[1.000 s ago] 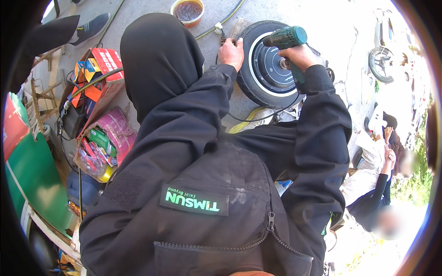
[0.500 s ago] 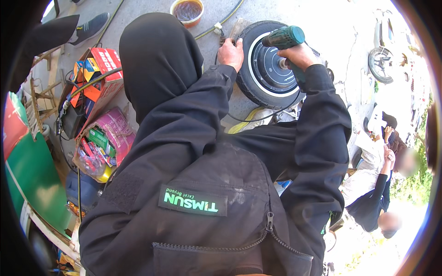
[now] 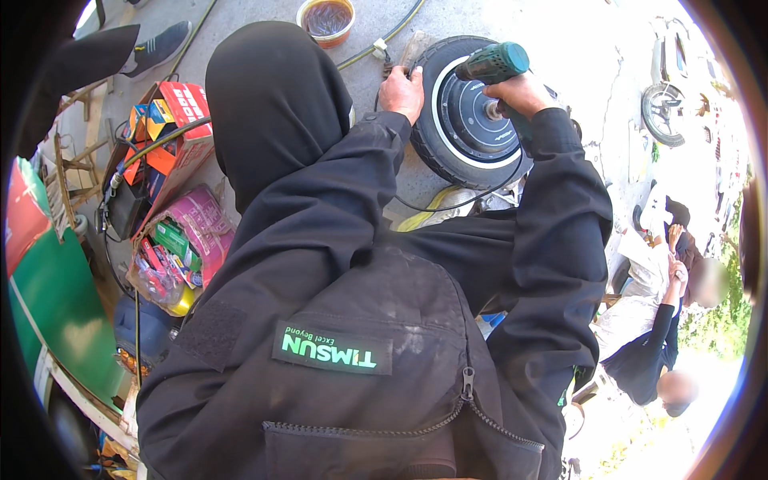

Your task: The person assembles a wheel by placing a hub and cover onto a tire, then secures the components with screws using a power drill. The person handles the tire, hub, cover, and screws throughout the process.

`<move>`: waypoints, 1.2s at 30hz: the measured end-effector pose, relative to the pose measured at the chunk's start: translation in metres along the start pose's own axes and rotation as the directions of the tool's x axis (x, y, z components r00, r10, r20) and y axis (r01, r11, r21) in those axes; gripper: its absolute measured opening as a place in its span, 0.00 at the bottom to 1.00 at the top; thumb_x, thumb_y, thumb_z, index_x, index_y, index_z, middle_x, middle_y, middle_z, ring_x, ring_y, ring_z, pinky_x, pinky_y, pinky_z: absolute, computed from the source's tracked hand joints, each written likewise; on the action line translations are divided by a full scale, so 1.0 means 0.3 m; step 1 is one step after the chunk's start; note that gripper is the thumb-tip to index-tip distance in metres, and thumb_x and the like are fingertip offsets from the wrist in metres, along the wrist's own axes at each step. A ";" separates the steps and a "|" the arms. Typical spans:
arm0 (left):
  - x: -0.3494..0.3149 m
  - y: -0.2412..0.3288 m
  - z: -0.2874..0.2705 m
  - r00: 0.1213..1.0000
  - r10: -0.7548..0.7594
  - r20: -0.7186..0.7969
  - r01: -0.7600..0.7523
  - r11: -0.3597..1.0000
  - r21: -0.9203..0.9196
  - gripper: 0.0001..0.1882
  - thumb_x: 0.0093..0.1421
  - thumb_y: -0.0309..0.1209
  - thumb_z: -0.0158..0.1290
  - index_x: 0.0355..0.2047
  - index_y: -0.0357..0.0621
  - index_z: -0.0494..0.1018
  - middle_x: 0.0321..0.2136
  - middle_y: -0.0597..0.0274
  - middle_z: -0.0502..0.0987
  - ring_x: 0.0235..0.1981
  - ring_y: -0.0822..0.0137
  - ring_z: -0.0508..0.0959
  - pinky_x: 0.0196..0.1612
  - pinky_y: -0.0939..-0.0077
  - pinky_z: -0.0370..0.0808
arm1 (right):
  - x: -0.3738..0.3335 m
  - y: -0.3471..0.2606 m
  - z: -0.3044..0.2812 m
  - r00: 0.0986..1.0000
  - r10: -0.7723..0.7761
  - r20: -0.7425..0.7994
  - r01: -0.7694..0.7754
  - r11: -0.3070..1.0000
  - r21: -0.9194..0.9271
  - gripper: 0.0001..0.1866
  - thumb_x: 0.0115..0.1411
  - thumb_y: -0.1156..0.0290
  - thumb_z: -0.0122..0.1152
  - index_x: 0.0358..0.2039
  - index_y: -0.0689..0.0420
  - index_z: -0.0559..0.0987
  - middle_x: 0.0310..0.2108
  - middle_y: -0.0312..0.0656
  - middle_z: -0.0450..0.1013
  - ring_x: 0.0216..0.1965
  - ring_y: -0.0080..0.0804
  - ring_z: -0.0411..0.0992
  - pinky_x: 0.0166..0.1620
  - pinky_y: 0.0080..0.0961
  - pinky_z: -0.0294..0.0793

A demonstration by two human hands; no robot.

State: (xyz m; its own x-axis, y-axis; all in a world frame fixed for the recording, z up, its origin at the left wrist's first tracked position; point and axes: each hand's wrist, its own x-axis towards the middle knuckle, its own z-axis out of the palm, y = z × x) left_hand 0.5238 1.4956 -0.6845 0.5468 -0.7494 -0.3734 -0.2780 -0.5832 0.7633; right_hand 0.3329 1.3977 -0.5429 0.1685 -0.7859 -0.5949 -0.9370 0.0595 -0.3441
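Observation:
A small wheel (image 3: 466,126) with a black hub and a thick black tyre lies flat on the ground, out in front of me. My right hand (image 3: 526,95) is closed round the handle of a dark green cordless drill (image 3: 494,63), held over the right side of the hub. The drill's front end and bit are hard to make out. At the tyre's left edge, my left hand (image 3: 402,95) has its fingers bent and its thumb against the rim of the tyre; its fingertips are partly hidden. A black cable (image 3: 472,200) curves past the wheel's near side.
A tub of brown liquid (image 3: 328,18) stands beyond the wheel. To the left are a red carton (image 3: 186,136) and an opened pink bag (image 3: 200,228) of small packages. A hose (image 3: 384,38) crosses the ground. Another person's shoe (image 3: 164,50) is at upper left; more people sit at right.

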 end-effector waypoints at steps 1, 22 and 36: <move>-0.002 0.001 0.002 1.000 0.000 0.000 0.000 1.000 0.001 0.25 0.63 0.51 0.58 0.46 0.41 0.81 0.39 0.42 0.84 0.46 0.41 0.83 0.51 0.53 0.77 | -0.006 -0.004 -0.004 1.000 0.012 0.009 -0.013 1.000 0.011 0.24 0.50 0.56 0.74 0.45 0.56 0.86 0.37 0.48 0.84 0.40 0.41 0.83 0.48 0.33 0.79; -0.039 0.049 -0.027 0.975 0.218 0.042 -0.219 0.976 0.006 0.19 0.59 0.42 0.64 0.47 0.44 0.80 0.36 0.46 0.84 0.42 0.45 0.84 0.49 0.56 0.78 | 0.074 0.045 -0.065 0.981 -0.157 0.111 0.150 0.986 0.070 0.27 0.47 0.67 0.77 0.49 0.59 0.82 0.31 0.44 0.81 0.26 0.31 0.79 0.30 0.30 0.81; -0.081 0.075 -0.008 0.839 0.427 0.338 -0.516 0.821 0.245 0.12 0.57 0.37 0.64 0.39 0.47 0.81 0.35 0.51 0.84 0.41 0.49 0.84 0.45 0.59 0.79 | -0.153 0.000 -0.379 0.888 -0.432 -0.160 0.460 0.854 0.245 0.24 0.56 0.70 0.75 0.53 0.58 0.79 0.43 0.40 0.78 0.45 0.31 0.73 0.50 0.31 0.73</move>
State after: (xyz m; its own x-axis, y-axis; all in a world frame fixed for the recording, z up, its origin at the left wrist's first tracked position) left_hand 0.5062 1.5015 -0.6570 0.0734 -0.9834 -0.1658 -0.7036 -0.1689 0.6902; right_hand 0.2904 1.3640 -0.4331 0.5054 -0.8217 -0.2633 -0.6474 -0.1594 -0.7453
